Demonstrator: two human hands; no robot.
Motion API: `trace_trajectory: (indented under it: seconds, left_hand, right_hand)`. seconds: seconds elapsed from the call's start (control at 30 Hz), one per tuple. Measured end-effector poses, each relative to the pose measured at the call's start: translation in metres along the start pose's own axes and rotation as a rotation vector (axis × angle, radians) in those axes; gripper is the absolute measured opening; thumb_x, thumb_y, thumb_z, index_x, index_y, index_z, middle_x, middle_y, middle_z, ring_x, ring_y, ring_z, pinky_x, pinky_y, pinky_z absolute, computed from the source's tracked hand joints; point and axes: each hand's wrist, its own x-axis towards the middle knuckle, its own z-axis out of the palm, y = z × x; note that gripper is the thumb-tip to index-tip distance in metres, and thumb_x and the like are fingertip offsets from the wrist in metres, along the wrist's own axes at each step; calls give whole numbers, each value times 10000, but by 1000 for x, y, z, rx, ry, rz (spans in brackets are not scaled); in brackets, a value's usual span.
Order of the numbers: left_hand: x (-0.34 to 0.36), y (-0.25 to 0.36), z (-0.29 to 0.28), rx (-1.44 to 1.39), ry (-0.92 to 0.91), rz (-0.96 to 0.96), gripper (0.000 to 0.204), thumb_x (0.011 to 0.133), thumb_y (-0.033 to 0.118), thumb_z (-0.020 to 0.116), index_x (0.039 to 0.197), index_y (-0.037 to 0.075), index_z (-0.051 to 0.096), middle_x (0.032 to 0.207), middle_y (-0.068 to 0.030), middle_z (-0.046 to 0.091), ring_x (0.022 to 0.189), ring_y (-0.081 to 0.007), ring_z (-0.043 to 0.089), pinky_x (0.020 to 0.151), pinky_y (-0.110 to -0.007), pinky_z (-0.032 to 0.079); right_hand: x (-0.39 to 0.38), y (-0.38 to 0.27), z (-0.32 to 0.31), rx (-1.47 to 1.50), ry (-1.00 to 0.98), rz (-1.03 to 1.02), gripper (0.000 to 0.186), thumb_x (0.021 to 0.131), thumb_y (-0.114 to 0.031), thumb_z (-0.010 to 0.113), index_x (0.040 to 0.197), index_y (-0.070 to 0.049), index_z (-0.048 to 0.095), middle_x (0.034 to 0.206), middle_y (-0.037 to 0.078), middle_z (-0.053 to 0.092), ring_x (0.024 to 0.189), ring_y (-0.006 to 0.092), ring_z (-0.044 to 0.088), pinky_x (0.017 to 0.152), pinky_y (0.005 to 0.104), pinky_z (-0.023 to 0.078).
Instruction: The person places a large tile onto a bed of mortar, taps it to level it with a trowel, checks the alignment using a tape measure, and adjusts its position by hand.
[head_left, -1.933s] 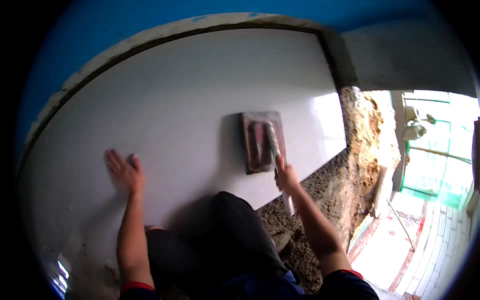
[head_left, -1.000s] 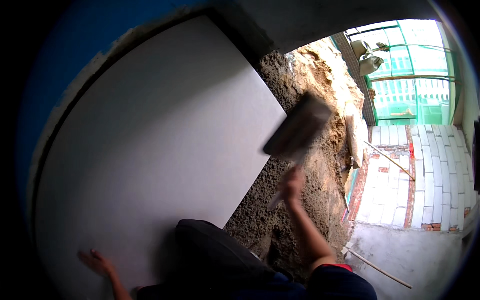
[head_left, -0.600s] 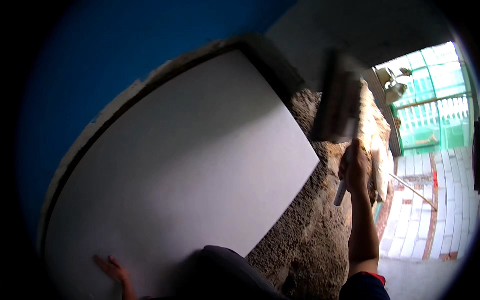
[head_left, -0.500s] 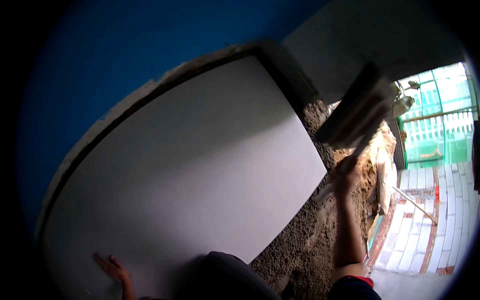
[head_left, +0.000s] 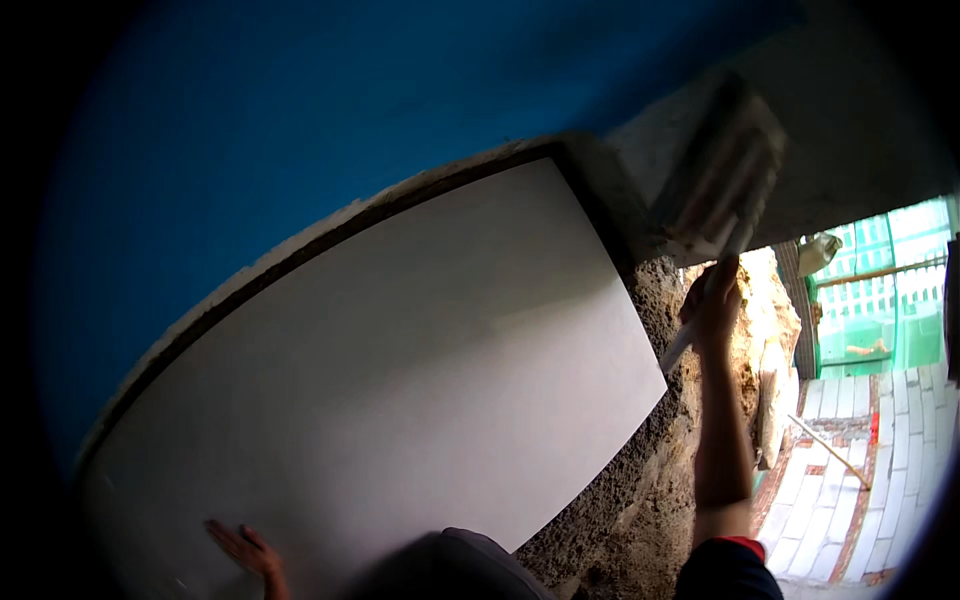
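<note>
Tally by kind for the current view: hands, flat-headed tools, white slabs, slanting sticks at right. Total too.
Hands: 2 (left hand, right hand)
Flat-headed tool: 1
White slab: 1
Slanting stick: 1
Total: 5

You have one left hand (head_left: 246,550) on one large pale slab (head_left: 390,370), one right hand (head_left: 714,308) gripping one flat-headed tool (head_left: 728,170), one knee (head_left: 472,565) between them, and one stick (head_left: 831,449) right of both.
</note>
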Motion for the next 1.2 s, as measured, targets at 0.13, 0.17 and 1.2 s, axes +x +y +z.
trace_trajectory:
  seconds: [0.13, 0.17, 1.2]
  left_hand:
    - [-5, -1, 2, -44, 17, -20, 655, 1104, 421, 302, 1589, -15, 236, 1645, -219, 248, 1511, -379, 274, 1210, -495, 258]
    - [-4, 0, 3, -45, 34, -35, 655, 1103, 421, 306, 1586, -16, 241, 1642, -221, 255, 1507, -381, 281, 1212, -492, 258]
    - [-191, -94, -55, -275, -274, -837, 871, 970, 444, 489, 1538, -146, 191, 1633, -330, 142, 1533, -471, 100, 1248, -539, 75]
  right_hand:
    - [-67, 96, 107, -392, -201, 468, 506, 1052, -479, 439, 1220, -32, 604, 527, 35, 504, 420, 212, 533, 375, 380, 440]
    - [-72, 115, 132, -489, -313, 571, 552, 1038, -544, 434, 1163, -33, 603, 525, 43, 502, 419, 210, 529, 377, 390, 439]
    - [-336, -4, 168, -479, -792, -288, 636, 1023, -611, 460, 908, -8, 627, 620, 52, 544, 539, 219, 529, 491, 346, 446]
